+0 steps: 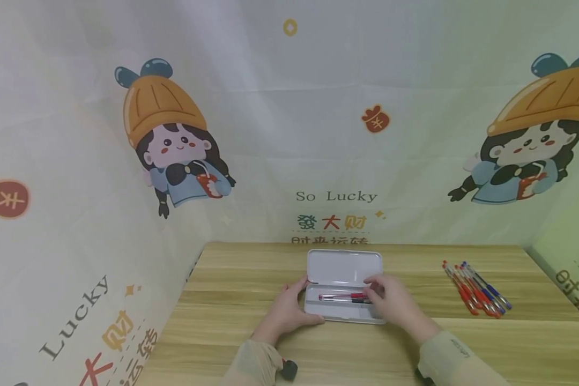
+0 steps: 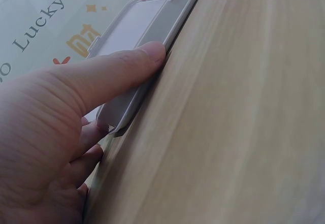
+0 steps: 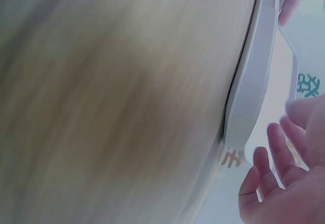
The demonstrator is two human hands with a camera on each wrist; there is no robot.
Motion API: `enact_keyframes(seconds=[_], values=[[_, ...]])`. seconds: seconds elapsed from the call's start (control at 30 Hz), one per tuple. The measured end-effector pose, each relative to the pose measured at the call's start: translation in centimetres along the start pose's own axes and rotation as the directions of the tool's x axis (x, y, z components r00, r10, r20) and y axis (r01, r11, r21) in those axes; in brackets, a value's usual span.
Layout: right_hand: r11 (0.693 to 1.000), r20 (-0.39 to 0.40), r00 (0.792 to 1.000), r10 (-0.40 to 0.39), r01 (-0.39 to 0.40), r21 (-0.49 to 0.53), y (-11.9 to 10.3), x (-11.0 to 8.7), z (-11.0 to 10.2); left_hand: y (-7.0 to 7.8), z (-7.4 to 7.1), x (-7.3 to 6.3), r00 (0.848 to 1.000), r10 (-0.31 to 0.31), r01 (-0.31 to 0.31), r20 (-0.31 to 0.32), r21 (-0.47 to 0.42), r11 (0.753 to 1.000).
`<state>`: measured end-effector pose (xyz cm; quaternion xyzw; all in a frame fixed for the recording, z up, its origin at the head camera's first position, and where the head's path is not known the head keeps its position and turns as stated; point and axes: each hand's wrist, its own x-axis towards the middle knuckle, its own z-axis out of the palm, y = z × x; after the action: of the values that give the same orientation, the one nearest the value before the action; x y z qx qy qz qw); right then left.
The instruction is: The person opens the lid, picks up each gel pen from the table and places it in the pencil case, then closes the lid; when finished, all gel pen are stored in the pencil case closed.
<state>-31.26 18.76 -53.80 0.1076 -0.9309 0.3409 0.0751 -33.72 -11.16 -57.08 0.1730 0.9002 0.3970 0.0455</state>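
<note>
A white pencil case (image 1: 338,318) lies on the table with its lid (image 1: 344,267) raised toward the wall. Inside are a red pen (image 1: 358,296) and a dark-gripped pen (image 1: 361,301), side by side. My left hand (image 1: 288,310) grips the case's left end; in the left wrist view its thumb (image 2: 122,71) lies along the front wall. Over the right end of the case is my right hand (image 1: 391,300), close to the pens' ends. Its fingers (image 3: 284,158) are loosely bent in the right wrist view, with nothing visible between them.
Several red and blue pens (image 1: 467,296) lie in a loose bundle on the wooden table (image 1: 222,300), right of the case. A printed cloth (image 1: 270,134) hangs behind the table's back edge and along the sides.
</note>
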Motion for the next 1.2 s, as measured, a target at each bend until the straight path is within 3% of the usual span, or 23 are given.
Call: enact_keyframes(seconds=[0.17, 0.4, 0.57, 0.77, 0.97, 1.2], values=[[0.998, -0.088, 0.995, 0.045, -0.042, 0.035, 1.0, 0.0, -1.1, 0.1, 0.0, 0.0, 1.000, -0.005, 0.005, 0.000, -0.002, 1.000], [0.998, -0.246, 0.967, 0.065, -0.060, 0.028, 2.9, -0.4, -3.0, -0.1, 0.0, 0.1, 1.000, 0.000, 0.000, -0.004, 0.000, 1.000], [0.994, -0.277, 0.955, 0.110, -0.110, 0.016, 4.1, -0.8, -4.3, 0.0, -0.1, 0.0, 1.000, 0.000, 0.000, -0.002, -0.009, 1.000], [0.986, -0.353, 0.930, 0.099, -0.140, -0.091, 5.5, -1.9, -6.1, 0.1, -0.1, -0.1, 1.000, -0.004, 0.004, -0.007, 0.002, 1.000], [0.978, -0.403, 0.909, 0.102, -0.165, -0.124, 7.6, -2.7, -7.7, 0.1, -0.2, -0.1, 1.000, 0.001, -0.001, -0.010, -0.005, 1.000], [0.959, -0.396, 0.897, 0.197, -0.261, -0.114, 9.7, -3.6, -9.8, 0.1, -0.2, -0.1, 1.000, -0.011, 0.011, -0.005, 0.002, 1.000]])
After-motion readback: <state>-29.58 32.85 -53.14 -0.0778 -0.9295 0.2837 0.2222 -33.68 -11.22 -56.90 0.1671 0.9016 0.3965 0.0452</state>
